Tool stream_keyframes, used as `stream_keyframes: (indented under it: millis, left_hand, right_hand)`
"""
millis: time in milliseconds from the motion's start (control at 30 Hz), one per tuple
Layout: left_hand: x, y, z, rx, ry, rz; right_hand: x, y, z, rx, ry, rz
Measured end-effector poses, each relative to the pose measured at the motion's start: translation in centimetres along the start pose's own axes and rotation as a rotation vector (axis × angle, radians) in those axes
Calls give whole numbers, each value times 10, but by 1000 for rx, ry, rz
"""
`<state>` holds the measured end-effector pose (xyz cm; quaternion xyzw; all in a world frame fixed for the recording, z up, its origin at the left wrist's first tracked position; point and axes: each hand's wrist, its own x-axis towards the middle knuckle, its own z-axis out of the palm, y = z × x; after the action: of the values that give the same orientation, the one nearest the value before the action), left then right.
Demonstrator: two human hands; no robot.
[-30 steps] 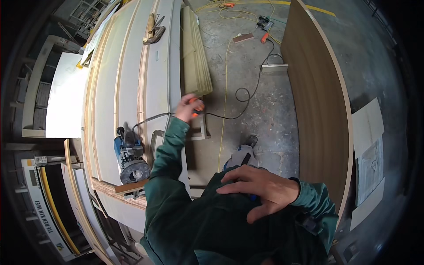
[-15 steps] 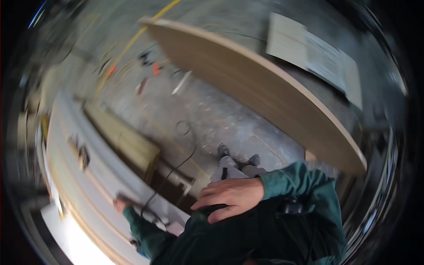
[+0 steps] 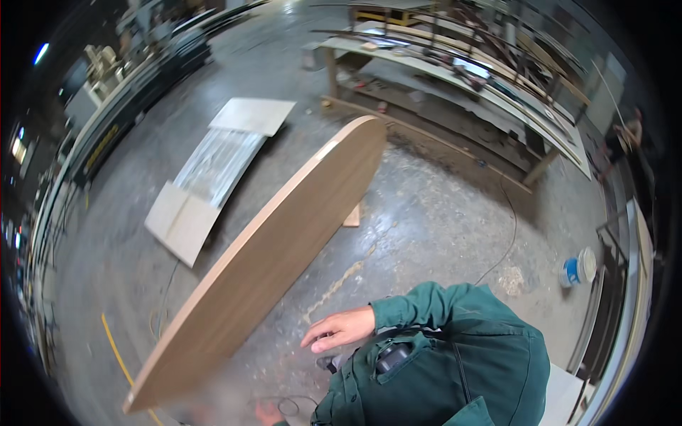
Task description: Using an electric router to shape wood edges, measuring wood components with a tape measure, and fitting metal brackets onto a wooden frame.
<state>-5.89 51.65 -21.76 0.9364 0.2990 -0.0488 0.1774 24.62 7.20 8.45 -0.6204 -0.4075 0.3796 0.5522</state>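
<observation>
Our right hand, fingers loosely bent, hovers by our jacket; our left hand is a blur at the lower edge. Before us a brown board stands on edge, with a loaded desk beyond and a bucket to our right.

Head view, aimed down and outward across a long, brown wood-grain panel with a pale edge.
The scene is viewed from head height on the panel's brown-faced side, by the left of two wide fisheye cameras. Nearest to the camera, on this side of the panel, a dark green cloth jacket and the wearer's bare right hand are taken in. The panel is set slantwise across the view, its pale upper edge and brown face both shown. Over that edge, flat pale sheets are looked down upon; beyond its farther end, a long, pale-topped, cluttered workbench is seen from well away.
</observation>
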Motion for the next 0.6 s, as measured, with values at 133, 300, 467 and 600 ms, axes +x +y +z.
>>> stream_keyframes:
  millis: [133, 300, 467, 600]
  left_hand:
    - [64, 295, -28, -195, -303, 528]
    - [79, 493, 17, -196, -575, 848]
    - [91, 645, 72, -163, -797, 991]
    - [100, 756, 120, -60, -936, 1043]
  right_hand:
    - [-122, 15, -59, 37, 391, 67]
    - [-240, 1, -119, -7, 794, 105]
    - [-336, 17, -174, -35, 1213, 176]
    - [-396, 35, -243, -80, 1306, 204]
